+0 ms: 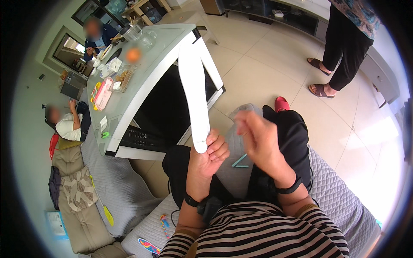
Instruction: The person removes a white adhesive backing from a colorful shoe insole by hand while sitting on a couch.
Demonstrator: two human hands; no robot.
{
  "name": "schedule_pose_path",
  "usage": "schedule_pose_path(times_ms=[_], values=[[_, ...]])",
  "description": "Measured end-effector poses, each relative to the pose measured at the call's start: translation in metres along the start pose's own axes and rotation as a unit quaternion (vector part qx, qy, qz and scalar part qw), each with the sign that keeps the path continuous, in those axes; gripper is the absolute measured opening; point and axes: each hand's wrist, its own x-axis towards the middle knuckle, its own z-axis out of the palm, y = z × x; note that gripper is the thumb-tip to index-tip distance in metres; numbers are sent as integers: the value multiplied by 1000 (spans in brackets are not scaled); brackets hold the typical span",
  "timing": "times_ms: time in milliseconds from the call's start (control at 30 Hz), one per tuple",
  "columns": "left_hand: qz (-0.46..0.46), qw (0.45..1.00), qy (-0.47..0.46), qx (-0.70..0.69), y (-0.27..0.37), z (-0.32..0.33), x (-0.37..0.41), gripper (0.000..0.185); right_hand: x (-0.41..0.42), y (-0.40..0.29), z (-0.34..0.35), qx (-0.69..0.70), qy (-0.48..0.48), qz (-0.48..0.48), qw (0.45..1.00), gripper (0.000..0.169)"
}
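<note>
My left hand (209, 158) grips a long white shoe insole (195, 96) by its narrower end, thumb and fingers closed on the edge. The insole stands out away from me, towards the table. A small dark mark, perhaps stitching, shows near the gripped end. To its right, my right hand (259, 138) is raised with curled fingers and blurred by motion. Whether something thin sits between those fingertips cannot be seen. Below the hands, thin teal strips (239, 163) lie on grey fabric between my legs.
A glass-topped table (161, 54) carries tissue packs (104, 93), a clear food box (125, 77) and a glass pitcher (148, 40). Two people (69, 124) (96, 38) sit beyond it; another person (348, 42) stands at right. A quilted grey sofa cover (338, 187) lies beneath me.
</note>
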Motion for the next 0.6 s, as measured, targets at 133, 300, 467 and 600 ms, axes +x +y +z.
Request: schedule_pose_path(times_ms=[133,300,467,600], values=[[2,999,40,-14,-1,3,-2,28,-4,-22,8,16,-86,-54,995,26],[6,995,94,-19,-3,7,-2,29,-9,-24,15,-9,-113,-75,991,24],[5,997,80,-15,-3,9,-3,30,-10,-24,14,0,-117,-71,991,25],[18,996,83,-10,-5,10,-3,31,-11,-24,13,6,-122,-64,990,27]])
